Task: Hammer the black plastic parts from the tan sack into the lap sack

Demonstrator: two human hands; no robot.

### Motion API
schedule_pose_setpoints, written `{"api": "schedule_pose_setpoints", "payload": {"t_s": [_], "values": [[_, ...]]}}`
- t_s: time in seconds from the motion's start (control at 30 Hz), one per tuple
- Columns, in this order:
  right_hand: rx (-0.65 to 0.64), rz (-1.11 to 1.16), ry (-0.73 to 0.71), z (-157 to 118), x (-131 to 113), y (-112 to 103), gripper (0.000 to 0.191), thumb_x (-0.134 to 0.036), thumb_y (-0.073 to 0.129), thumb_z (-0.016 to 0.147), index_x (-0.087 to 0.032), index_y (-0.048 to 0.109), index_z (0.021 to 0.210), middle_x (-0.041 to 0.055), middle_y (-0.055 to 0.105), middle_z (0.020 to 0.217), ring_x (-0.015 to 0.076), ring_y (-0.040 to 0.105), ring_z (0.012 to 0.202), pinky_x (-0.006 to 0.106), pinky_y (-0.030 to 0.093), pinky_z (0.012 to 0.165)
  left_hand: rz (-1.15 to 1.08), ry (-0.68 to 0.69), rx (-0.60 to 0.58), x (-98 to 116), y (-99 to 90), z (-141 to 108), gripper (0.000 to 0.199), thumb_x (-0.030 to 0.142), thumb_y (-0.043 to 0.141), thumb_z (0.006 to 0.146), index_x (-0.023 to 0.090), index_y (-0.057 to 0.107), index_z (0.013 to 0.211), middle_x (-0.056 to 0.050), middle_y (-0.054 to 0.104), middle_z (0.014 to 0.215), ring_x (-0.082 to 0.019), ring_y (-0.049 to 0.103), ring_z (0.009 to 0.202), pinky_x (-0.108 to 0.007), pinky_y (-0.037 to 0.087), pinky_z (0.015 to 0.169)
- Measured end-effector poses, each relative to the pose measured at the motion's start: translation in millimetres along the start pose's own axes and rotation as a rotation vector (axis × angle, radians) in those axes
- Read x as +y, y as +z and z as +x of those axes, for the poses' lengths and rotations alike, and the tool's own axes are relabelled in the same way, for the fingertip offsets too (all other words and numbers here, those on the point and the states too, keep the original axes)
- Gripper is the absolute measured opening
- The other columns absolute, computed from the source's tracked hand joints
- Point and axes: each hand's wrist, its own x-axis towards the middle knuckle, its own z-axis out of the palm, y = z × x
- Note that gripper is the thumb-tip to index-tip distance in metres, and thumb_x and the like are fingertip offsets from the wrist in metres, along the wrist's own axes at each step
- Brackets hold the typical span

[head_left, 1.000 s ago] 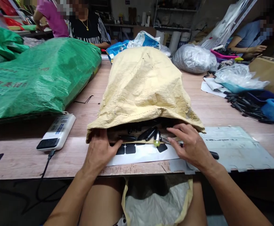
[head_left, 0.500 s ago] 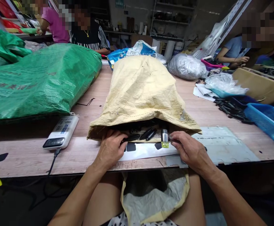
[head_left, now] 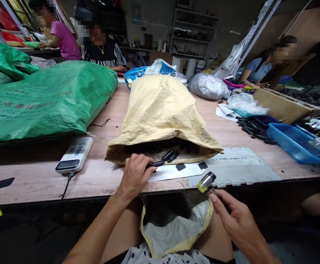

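A yellow woven sack [head_left: 160, 106] lies on the table, its mouth facing me, with dark parts inside. At the left of that mouth, my left hand [head_left: 136, 171] is closed on a thin black part [head_left: 157, 164]. Two black pieces [head_left: 170, 156] rest just right of it in the opening. My right hand [head_left: 233, 211] grips the handle of a small hammer [head_left: 207, 182] with a metal head and a yellow-green tip, held over the table's front edge. A second open sack [head_left: 173, 238], pale inside, sits between my legs.
A large green sack [head_left: 50, 99] fills the left, with a white power bank [head_left: 74, 154] and cable in front. Blue trays [head_left: 300, 146], black parts and a cardboard box [head_left: 283, 106] are at right. Three people sit around the far side. A grey sheet [head_left: 237, 168] lies at the front edge.
My right hand has moved away from the sack's mouth, down and right, with the hammer now tilted. My left hand stays at the mouth. The view has shifted slightly.
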Motion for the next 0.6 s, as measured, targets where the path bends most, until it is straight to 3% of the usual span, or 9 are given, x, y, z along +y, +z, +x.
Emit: {"api": "schedule_pose_setpoints", "payload": {"t_s": [0.1,0.17,0.3,0.47,0.6], "values": [[-0.063,0.168,0.176,-9,3,8,0.035,-0.045,0.060,0.093,-0.022,0.070,0.117,0.0059,0.074,0.096,0.0220,0.071,0.092,0.028,0.060,0.079,-0.080,0.081,-0.076,20,9.1,-4,0.012,0.033,0.067,0.092,0.023,0.067,0.098,-0.004,0.068,0.098,-0.024,0.054,0.098,-0.039,0.039,0.087],[-0.039,0.292,0.224,-9,-6,7,0.042,-0.044,0.063,0.092,-0.024,0.065,0.128,0.0077,0.073,0.103,0.0222,0.071,0.096,0.031,0.060,0.081,-0.123,0.093,-0.124,29,19.3,-3,0.012,0.032,0.068,0.091,0.023,0.067,0.098,-0.004,0.067,0.099,-0.024,0.054,0.099,-0.038,0.039,0.087],[-0.025,0.455,0.089,-7,-20,8,0.059,-0.042,0.059,0.095,-0.032,0.043,0.150,0.0056,0.071,0.097,0.0164,0.068,0.074,0.030,0.061,0.070,-0.199,0.073,-0.164,32,34.4,-1,0.016,0.031,0.071,0.088,0.024,0.067,0.102,-0.003,0.066,0.102,-0.024,0.053,0.101,-0.039,0.039,0.089],[0.009,0.299,0.135,-10,-5,38,0.053,-0.045,0.052,0.098,-0.026,0.049,0.147,0.0025,0.066,0.083,0.0108,0.058,0.057,0.020,0.053,0.052,-0.270,0.024,-0.198,26,34.3,0,0.016,0.032,0.074,0.085,0.025,0.068,0.098,-0.002,0.066,0.096,-0.023,0.053,0.099,-0.039,0.038,0.089],[0.017,0.219,0.064,-5,-1,54,0.051,-0.040,0.044,0.102,-0.024,0.045,0.150,0.0020,0.066,0.082,0.0110,0.059,0.056,0.022,0.054,0.053,-0.313,0.004,-0.201,26,31.2,1,0.014,0.029,0.074,0.084,0.024,0.069,0.096,-0.001,0.066,0.092,-0.022,0.053,0.096,-0.037,0.039,0.087]]}}
